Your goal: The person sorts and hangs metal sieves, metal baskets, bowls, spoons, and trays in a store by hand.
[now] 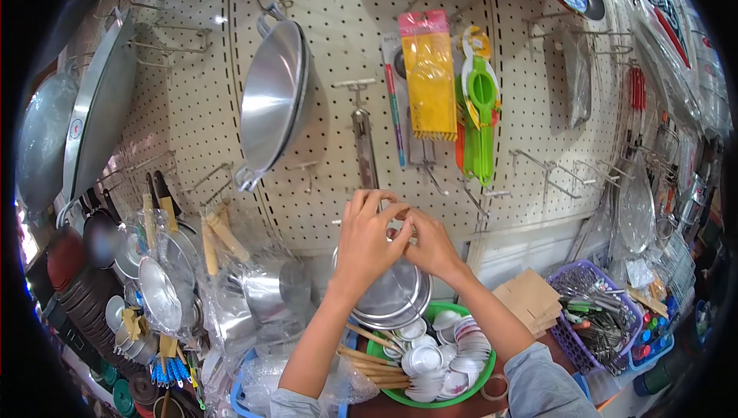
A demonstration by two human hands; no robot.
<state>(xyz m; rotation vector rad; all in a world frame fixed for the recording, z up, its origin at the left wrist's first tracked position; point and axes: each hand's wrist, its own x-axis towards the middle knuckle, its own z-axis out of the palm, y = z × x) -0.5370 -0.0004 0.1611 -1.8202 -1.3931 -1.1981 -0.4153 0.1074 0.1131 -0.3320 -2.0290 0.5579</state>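
My left hand [369, 240] and my right hand [433, 249] meet in front of the pegboard, fingers bent and thumbs close together. Whatever lies between their fingertips is mostly hidden. Just below and behind them are round metal pans or sieves [393, 295], one against another; their upper part is covered by my hands. Above my left hand, a long metal handle [363, 145] hangs from a hook. Under the round metalware stands a green basin [486, 378] with several small white dishes or spoons [424, 358] and wooden sticks [377, 368].
A steel wok [269, 99] hangs left on the pegboard [330, 41]. Yellow packaging [428, 84] and a green squeezer [480, 118] hang right. Bagged pots [273, 295] stand lower left. Cardboard [529, 301] and a purple basket [634, 324] of utensils are lower right. Bare wire hooks [550, 172] stick out.
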